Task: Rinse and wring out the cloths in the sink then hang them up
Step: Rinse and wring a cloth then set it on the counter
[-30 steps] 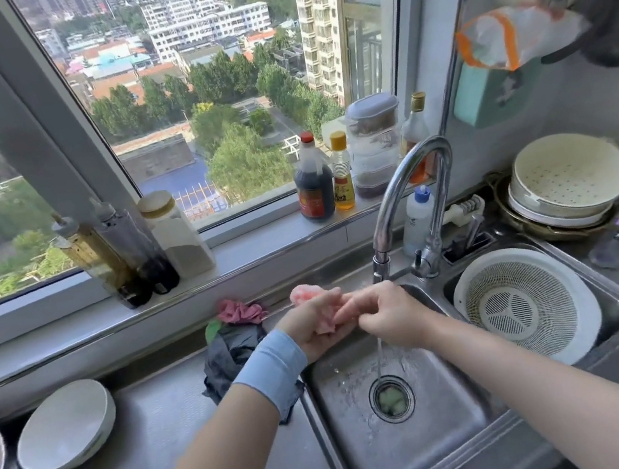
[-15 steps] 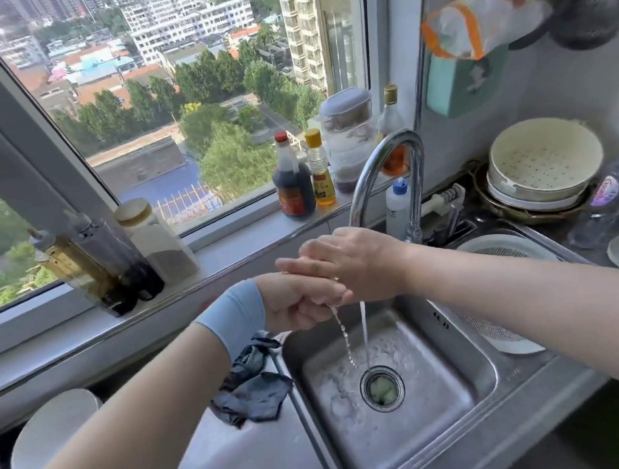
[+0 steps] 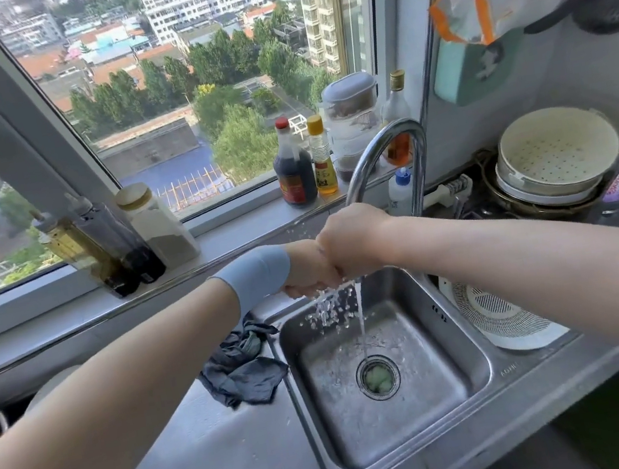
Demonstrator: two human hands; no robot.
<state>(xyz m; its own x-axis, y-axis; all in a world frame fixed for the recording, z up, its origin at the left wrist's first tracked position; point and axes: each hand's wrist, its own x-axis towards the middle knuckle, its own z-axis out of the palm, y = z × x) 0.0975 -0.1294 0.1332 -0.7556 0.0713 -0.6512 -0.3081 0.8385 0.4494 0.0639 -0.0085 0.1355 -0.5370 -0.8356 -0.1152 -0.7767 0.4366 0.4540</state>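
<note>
left hand [image 3: 308, 271] and right hand [image 3: 354, 241] are clenched fist to fist over the sink [image 3: 462, 352]; the wrung cloth, hidden inside, is judged to be held crosswise between them.

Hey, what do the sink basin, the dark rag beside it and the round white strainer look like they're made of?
Sink basin: likely stainless steel, brushed grey with dull reflections. Dark rag: soft fabric, matte, judging by its crumpled folds. Round white strainer: probably plastic, opaque and smooth with moulded slots.
</note>
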